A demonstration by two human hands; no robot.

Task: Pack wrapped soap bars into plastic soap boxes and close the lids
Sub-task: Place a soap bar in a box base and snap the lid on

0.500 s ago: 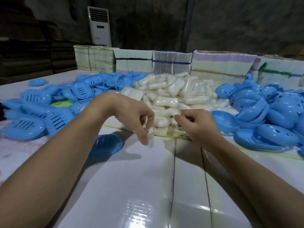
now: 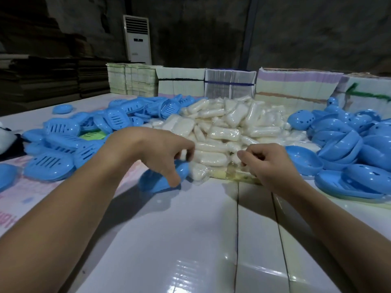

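**Hands reach the soap pile at the packing tabletop**

Slotted blue soap-box inserts [image 2: 63, 144] lie heaped at left. The left hand [image 2: 167, 153], fingers curled down, grips a blue soap-box half [image 2: 160, 180] at the near edge of the pile of wrapped soap bars [image 2: 228, 125]. The right hand [image 2: 268, 163], fingers curled, touches the pile; whether it grips a bar cannot be told. Blue box shells [image 2: 349, 149] crowd the white tabletop [image 2: 179, 240] at right.
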